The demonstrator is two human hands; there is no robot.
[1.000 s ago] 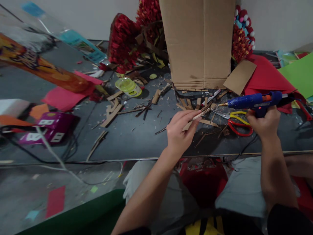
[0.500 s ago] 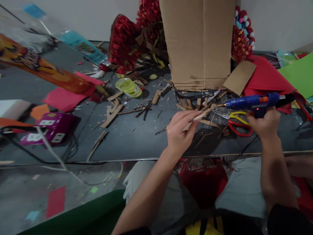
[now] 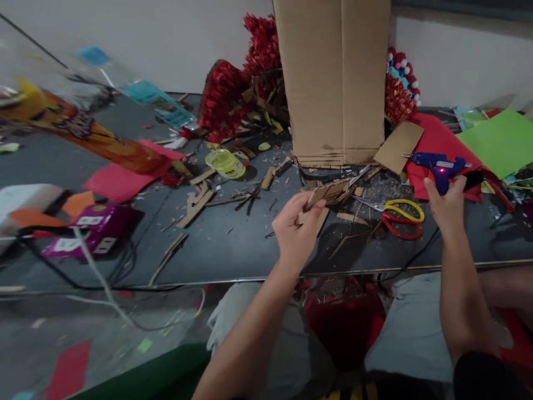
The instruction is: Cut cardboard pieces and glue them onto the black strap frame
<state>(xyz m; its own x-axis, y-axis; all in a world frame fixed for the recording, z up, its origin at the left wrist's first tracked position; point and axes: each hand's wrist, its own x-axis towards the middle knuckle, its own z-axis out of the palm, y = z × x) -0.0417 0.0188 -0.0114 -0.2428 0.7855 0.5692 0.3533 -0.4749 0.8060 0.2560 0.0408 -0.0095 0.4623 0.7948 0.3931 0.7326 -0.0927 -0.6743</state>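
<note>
Between the thumb and fingers of my left hand [image 3: 295, 228] is a small piece of cardboard [image 3: 328, 193], tilted above the table. My right hand [image 3: 448, 204] is wrapped round the handle of a blue glue gun [image 3: 442, 165]. Its red light is lit and its nozzle points left, apart from the cardboard. Scissors [image 3: 402, 218] with one yellow and one red handle lie on the table between my hands. Cardboard scraps lie under and around my left hand.
A tall cardboard box [image 3: 335, 83] stands at the back, with red tinsel-like decorations [image 3: 227, 100] beside it. Red paper [image 3: 433, 133] and green paper [image 3: 499, 141] lie at right. Leftward are a yellow jar [image 3: 227, 164], an orange tube [image 3: 91, 130] and a purple power strip [image 3: 94, 230] with cables.
My right hand has drawn the glue gun back, away from the cardboard. My left hand has turned the cardboard so that its flat face shows more. The camera view has shifted slightly.
</note>
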